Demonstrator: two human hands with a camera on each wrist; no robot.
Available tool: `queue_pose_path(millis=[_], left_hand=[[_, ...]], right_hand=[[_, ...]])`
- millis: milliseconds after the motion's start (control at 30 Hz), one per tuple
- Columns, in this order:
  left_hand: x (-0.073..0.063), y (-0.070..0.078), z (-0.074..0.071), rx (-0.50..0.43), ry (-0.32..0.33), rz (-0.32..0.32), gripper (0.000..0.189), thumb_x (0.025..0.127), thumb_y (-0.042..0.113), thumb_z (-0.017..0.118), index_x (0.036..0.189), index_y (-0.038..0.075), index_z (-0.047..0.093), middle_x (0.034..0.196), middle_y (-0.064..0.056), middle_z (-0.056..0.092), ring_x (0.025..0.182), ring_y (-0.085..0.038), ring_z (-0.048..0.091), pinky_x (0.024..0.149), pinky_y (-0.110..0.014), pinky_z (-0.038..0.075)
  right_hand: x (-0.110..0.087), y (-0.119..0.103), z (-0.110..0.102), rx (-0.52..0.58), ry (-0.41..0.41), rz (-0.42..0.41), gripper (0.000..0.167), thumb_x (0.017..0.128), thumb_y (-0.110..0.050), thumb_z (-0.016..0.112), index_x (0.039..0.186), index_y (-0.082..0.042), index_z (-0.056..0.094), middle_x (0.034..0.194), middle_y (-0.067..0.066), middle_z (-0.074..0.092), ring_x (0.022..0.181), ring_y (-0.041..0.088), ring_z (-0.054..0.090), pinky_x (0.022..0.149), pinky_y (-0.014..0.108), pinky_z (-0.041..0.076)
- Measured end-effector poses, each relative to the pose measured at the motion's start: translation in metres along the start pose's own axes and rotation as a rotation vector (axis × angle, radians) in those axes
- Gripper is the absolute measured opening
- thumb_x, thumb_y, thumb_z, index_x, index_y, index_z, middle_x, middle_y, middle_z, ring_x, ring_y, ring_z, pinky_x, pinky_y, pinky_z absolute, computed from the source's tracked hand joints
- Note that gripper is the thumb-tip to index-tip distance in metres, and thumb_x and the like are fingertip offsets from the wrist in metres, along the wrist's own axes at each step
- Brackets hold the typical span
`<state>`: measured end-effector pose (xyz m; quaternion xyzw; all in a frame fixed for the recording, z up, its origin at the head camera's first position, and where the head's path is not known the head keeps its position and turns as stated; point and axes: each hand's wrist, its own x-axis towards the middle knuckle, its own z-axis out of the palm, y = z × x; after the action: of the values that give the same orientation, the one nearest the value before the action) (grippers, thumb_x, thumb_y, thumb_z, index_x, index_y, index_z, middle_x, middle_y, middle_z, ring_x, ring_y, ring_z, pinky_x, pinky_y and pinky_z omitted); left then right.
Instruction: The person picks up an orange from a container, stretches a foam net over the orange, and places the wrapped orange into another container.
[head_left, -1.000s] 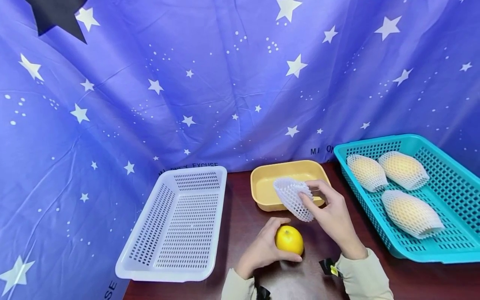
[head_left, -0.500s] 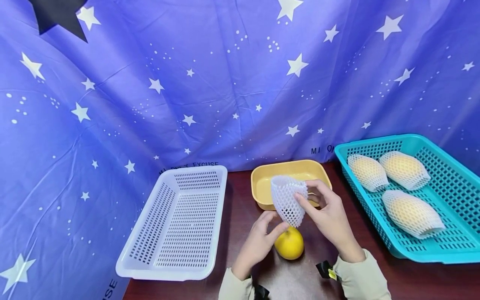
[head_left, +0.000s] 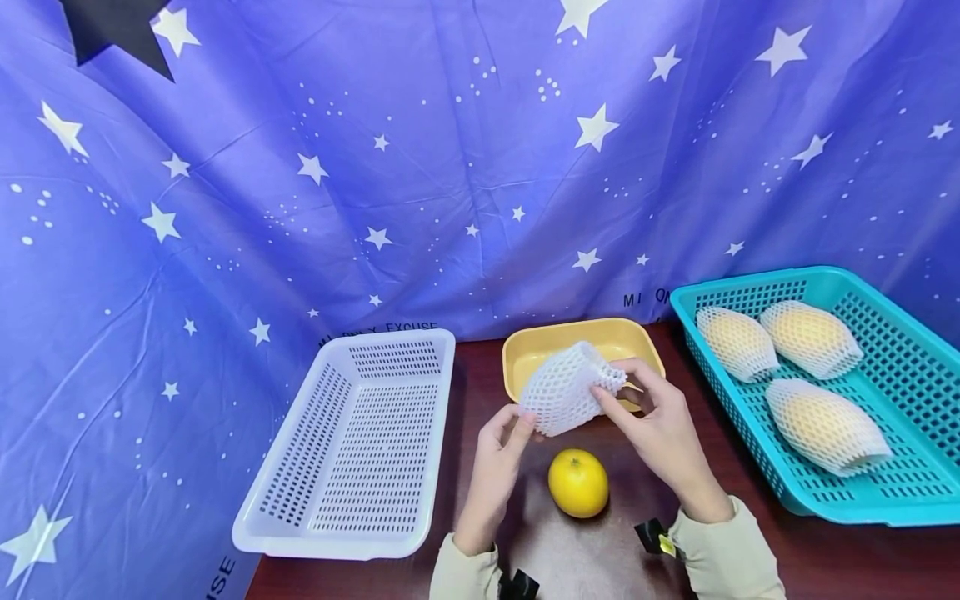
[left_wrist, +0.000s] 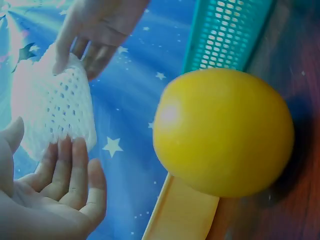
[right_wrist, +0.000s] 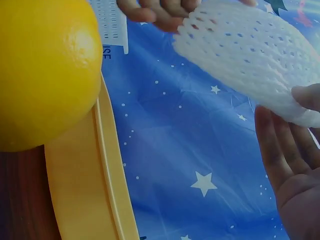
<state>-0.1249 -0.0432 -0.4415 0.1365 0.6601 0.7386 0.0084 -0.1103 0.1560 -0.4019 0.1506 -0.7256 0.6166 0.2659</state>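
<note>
A white foam fruit net [head_left: 566, 387] is held up in front of the yellow tray, stretched between both hands. My right hand [head_left: 667, 433] pinches its right end between thumb and fingers. At the lower left end, my left hand [head_left: 495, 475] grips the net's edge; in the left wrist view its fingertips [left_wrist: 65, 145] lie against the mesh. Nothing shows inside the net. On the table below, a round yellow fruit [head_left: 578, 483] sits bare between the two forearms, touched by neither hand. It fills much of both wrist views.
A yellow tray [head_left: 517, 354] stands behind the hands, partly covered by the net. To the left is a white perforated basket [head_left: 375, 467]. On the right, a teal basket [head_left: 922, 417] holds fruits in foam nets [head_left: 825, 425]. A starry blue curtain [head_left: 465, 167] hangs behind.
My left hand has let go of the yellow fruit, moved up and taken the net's free end. The net has swung from hanging down to stretching leftward. My right hand keeps its grip.
</note>
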Motion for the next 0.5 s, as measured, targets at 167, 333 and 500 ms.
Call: queue_pose_path(millis=[167, 333, 500], left_hand=[[-0.0002, 0.0025, -0.0020, -0.090, 0.073, -0.040, 0.028, 0.099, 0.017, 0.060, 0.109, -0.010, 0.064, 0.088, -0.002, 0.069, 0.082, -0.010, 0.065, 0.083, -0.029, 0.053], [-0.0007, 0.0050, -0.0042, -0.265, 0.014, -0.063, 0.036, 0.102, 0.016, 0.054, 0.127, -0.010, 0.055, 0.104, 0.000, 0.073, 0.099, -0.012, 0.068, 0.090, -0.030, 0.054], [-0.0021, 0.0070, -0.0032, -0.390, -0.079, -0.069, 0.035, 0.106, 0.018, 0.046, 0.133, -0.004, 0.051, 0.111, -0.001, 0.071, 0.102, -0.012, 0.067, 0.093, -0.029, 0.052]], right_hand=[[-0.0010, 0.0010, 0.0012, 0.003, -0.056, -0.029, 0.024, 0.085, 0.010, 0.070, 0.105, -0.003, 0.065, 0.098, 0.001, 0.063, 0.090, 0.008, 0.064, 0.077, 0.019, 0.057], [-0.0017, 0.0027, -0.0012, 0.027, -0.107, -0.088, 0.016, 0.098, 0.005, 0.052, 0.108, -0.001, 0.064, 0.099, -0.003, 0.064, 0.088, 0.008, 0.061, 0.077, 0.018, 0.053], [-0.0008, 0.0067, -0.0044, 0.127, -0.150, -0.097, 0.039, 0.108, -0.005, 0.022, 0.112, 0.010, 0.059, 0.107, -0.004, 0.065, 0.094, 0.008, 0.065, 0.085, 0.020, 0.054]])
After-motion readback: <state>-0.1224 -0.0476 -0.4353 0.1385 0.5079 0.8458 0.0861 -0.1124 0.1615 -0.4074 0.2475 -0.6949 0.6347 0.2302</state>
